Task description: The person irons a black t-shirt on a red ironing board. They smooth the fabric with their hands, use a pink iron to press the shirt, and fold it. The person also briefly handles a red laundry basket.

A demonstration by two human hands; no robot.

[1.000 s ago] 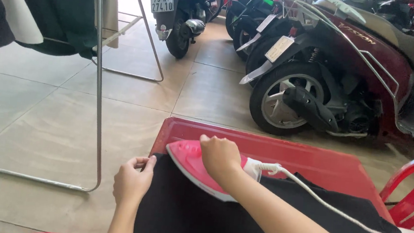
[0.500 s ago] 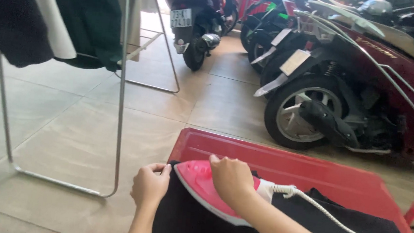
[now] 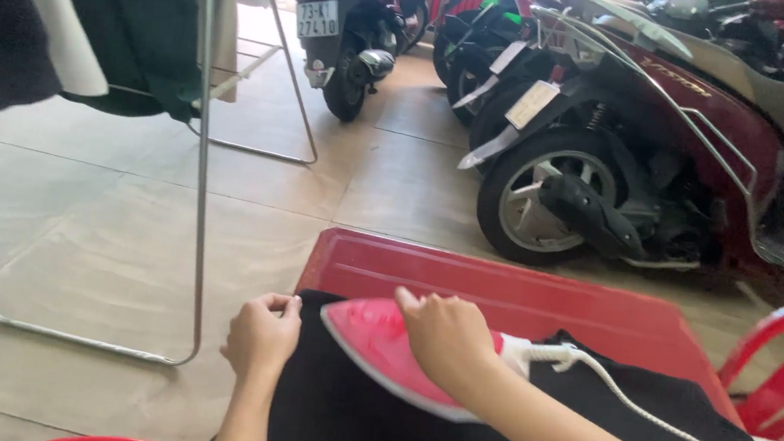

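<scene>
Pink-and-white steam iron (image 3: 389,357), gripped by the right hand (image 3: 446,339), has slid leftward over black cloth (image 3: 364,426) on the red table (image 3: 499,291), while left-hand (image 3: 261,334) fingers (image 3: 285,306) stay pinched on the hem.

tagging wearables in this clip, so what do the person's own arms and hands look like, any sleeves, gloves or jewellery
Both forearms are bare as far as the frame shows: no sleeves, gloves or watch. The left hand and right hand show no rings or bracelets that can be made out. The fingers are uncovered; nail detail is too small to tell.

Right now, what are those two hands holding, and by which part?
The right hand grips the pink iron by its top handle. The left hand pinches the black cloth at its left edge.
</scene>
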